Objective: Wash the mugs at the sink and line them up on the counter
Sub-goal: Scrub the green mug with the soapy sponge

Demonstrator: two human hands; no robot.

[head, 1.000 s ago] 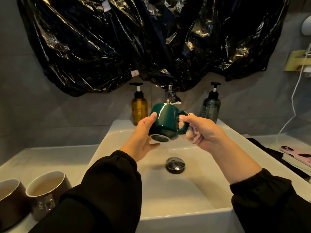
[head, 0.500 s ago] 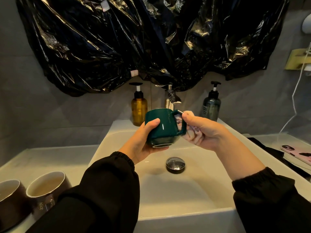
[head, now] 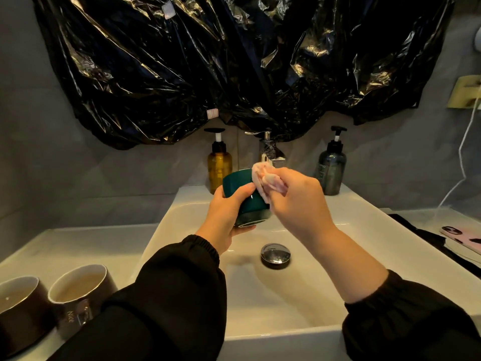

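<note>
You turned the mug (head: 253,208) in your left hand (head: 223,217): a second ago its base faced you and its handle stuck out to the right, then the handle went out of sight and the base tipped lower, toward the basin. Your left hand took a fuller hold, its thumb (head: 243,190) laid across the near side where before it only propped the mug from the left. Your right hand (head: 299,201) left the handle and rose to the upper edge, and the pale cloth (head: 264,178) it held went with it, pressed against the mug's top right side
</note>
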